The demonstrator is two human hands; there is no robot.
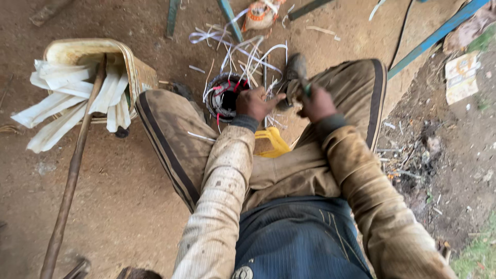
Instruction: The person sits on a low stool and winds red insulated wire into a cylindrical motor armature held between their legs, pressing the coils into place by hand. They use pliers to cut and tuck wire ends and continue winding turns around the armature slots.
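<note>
Head view: left hand (254,103) gripped basket (226,96) rim; right hand (316,105) clenched a green-handled tool (299,89) just right of it.

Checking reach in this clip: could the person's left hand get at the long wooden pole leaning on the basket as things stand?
Probably not without leaning: the left hand rests on the round wire-wound part between the knees, and the left leg lies between it and the wooden pole.

Both arms stretched forward between bent knees

The left hand (254,103) is curled palm-down, fingers folded, at the far end of its sleeved forearm. Just right of it, the right hand (316,105) is fisted, knuckles up, wrist bent.
</note>
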